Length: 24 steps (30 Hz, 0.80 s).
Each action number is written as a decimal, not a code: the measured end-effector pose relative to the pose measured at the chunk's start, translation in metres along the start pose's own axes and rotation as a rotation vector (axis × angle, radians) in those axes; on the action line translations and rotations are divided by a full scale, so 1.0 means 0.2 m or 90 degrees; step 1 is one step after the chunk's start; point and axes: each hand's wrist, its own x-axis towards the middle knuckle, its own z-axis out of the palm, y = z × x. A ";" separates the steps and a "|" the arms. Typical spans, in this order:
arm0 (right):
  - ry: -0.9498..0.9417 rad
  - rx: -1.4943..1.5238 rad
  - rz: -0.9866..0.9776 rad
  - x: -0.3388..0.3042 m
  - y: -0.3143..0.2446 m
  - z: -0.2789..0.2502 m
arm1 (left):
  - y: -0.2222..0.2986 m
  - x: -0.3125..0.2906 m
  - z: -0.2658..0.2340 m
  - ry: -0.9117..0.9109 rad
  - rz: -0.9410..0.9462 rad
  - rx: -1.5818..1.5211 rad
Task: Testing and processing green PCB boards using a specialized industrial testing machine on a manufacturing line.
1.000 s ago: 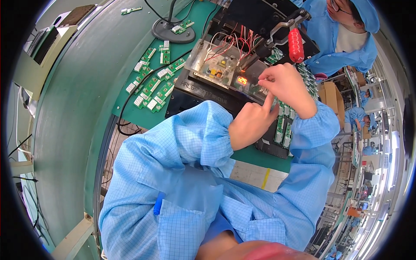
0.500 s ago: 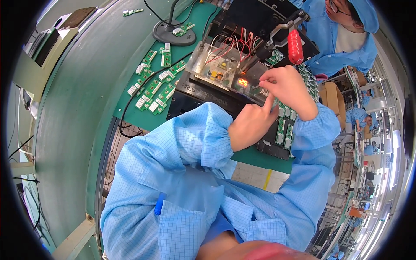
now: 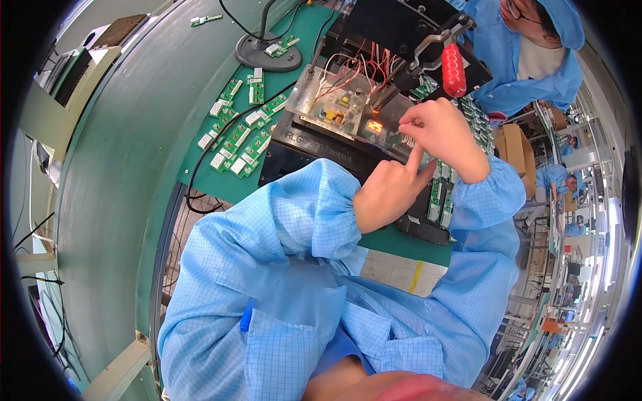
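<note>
A black test fixture (image 3: 311, 148) stands before me, with a clear-covered circuit board (image 3: 338, 107) and a lit orange digit display (image 3: 374, 125) on its top. My left hand (image 3: 389, 194) reaches to its near right part, index finger stretched forward and thumb apart; the other fingers curl under and nothing shows in the hand. My right hand (image 3: 445, 137) is closed in a pinch just right of the display, above the left fingertip. What the pinch holds, if anything, is too small to make out. The spot under both fingertips is partly hidden.
Several green circuit boards (image 3: 234, 139) lie on the green mat at left, beside a round lamp base (image 3: 267, 53) and a black cable. More boards fill a black tray (image 3: 422, 228) at right. A red-handled toggle clamp (image 3: 453, 70) rises above the fixture. A co-worker in blue (image 3: 528, 60) sits opposite.
Both hands keep nearly the same place and pose. The left thumb stands slightly farther from the index finger. The whole view has shifted very slightly.
</note>
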 end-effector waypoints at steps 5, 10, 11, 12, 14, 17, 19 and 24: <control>0.012 0.014 -0.003 0.00 0.03 0.02 | -0.01 0.00 -0.01 0.013 0.008 0.010; 0.022 -0.023 -0.029 0.00 0.02 0.02 | 0.00 0.00 -0.01 0.003 0.018 0.029; 0.031 -0.014 -0.019 0.00 0.02 0.02 | 0.00 0.01 0.00 0.000 0.018 0.023; 0.022 -0.012 -0.009 0.00 0.02 0.00 | 0.00 0.01 0.00 -0.003 0.019 0.018; 0.009 0.003 0.020 -0.02 0.01 -0.04 | 0.00 0.01 -0.02 -0.002 0.029 0.017; 0.042 -0.050 0.005 -0.02 0.00 0.02 | 0.00 0.01 -0.02 0.006 0.030 0.011; 0.040 -0.017 -0.001 -0.02 0.03 0.02 | 0.00 0.00 -0.01 0.002 0.028 0.013; 0.081 -0.067 -0.053 -0.02 0.05 0.04 | 0.01 0.02 -0.03 0.004 0.032 0.015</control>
